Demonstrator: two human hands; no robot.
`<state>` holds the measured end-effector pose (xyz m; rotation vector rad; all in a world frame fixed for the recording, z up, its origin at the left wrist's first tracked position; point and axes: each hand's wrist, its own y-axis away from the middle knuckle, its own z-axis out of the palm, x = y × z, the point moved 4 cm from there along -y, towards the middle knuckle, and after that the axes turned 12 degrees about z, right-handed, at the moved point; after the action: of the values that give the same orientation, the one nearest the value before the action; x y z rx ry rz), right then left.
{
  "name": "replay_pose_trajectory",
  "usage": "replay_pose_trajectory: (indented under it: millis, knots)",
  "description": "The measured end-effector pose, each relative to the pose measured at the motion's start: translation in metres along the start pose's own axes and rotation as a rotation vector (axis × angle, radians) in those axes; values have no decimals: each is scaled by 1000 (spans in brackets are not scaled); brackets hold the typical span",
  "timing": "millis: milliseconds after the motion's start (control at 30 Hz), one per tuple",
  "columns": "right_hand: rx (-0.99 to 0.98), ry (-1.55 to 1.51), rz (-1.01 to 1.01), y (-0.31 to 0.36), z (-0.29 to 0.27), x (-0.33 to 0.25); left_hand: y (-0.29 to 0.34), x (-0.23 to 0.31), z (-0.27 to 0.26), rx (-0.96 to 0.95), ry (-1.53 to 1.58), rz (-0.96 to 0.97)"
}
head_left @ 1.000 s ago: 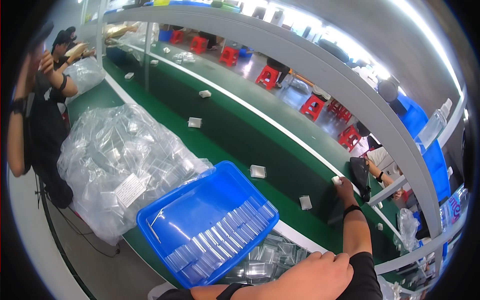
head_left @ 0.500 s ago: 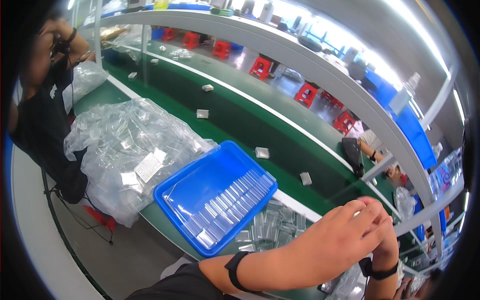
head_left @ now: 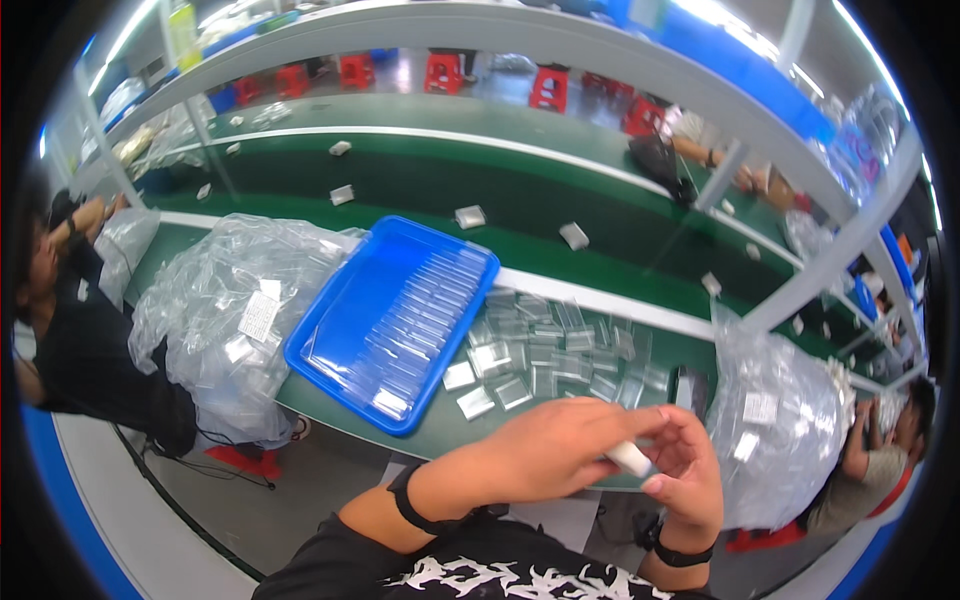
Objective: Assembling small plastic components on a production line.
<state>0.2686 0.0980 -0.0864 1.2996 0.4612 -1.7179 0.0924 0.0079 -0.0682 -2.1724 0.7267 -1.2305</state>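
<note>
In front of my body both hands meet around a small white block-like piece (head_left: 628,458), whose exact kind I cannot make out. My left hand (head_left: 550,445) reaches across from the left, its fingers closed against the piece. From the other side my right hand (head_left: 692,470) holds the piece with curled fingers and the thumb below. Just beyond the hands, several clear plastic cases (head_left: 545,350) lie scattered on the green table. To their left sits a blue tray (head_left: 335,300) with a row of clear cases in it.
Large clear bags of cases stand at left (head_left: 200,300) and right (head_left: 780,420). A green conveyor belt (head_left: 400,190) carries spaced small white-and-clear boxes (head_left: 470,216). A grey shelf frame (head_left: 480,35) spans overhead. A co-worker (head_left: 100,350) sits at left, another (head_left: 870,470) at right.
My view has swung right and down, bringing the right-hand bag and co-worker into sight. My hands have come lower and closer to my body; the white piece now shows between them.
</note>
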Motion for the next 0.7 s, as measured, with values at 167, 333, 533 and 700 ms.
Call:
replay_pose_trajectory:
  millis: [167,333,533,700]
  knots:
    - [172,862,-497,6,9,-1,8,2,18,-82,4,-187]
    - [176,718,-496,14,-3,17,16,-11,33,-115,122,-220]
    - [126,670,-382,11,-8,29,19,-14,41,-249,66,-314]
    - [193,221,-247,18,-41,34,16,-34,27,-108,-113,-272]
